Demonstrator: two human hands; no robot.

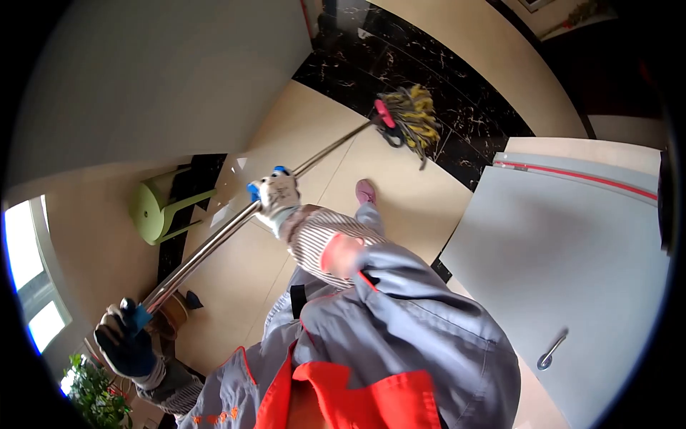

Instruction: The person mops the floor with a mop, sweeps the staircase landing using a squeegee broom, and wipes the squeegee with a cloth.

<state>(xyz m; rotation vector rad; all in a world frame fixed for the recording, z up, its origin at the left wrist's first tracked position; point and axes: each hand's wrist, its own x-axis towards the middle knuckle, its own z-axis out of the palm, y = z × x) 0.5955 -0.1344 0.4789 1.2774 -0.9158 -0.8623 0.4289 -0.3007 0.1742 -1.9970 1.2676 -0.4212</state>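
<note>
Gripped in both gloved hands, a long-handled mop [332,148] slants across the view. Its grey and yellow string head [416,118] with a pink clamp rests over the black marble floor strip at the top. My left hand [127,339], in a dark-palmed work glove, is closed around the blue end of the handle at lower left. Farther along the metal pole, my right hand [277,193], in a white glove with blue fingertips, is wrapped around it. Striped sleeve covers show on both forearms.
A grey door [564,264] with a metal handle [549,352] stands at right. At left are a light green stool [150,213], a leafy plant [93,393] and a brown pot [170,316]. Beige tiles [314,118] meet black marble [464,107]. A pink shoe [365,191] stands on the tiles.
</note>
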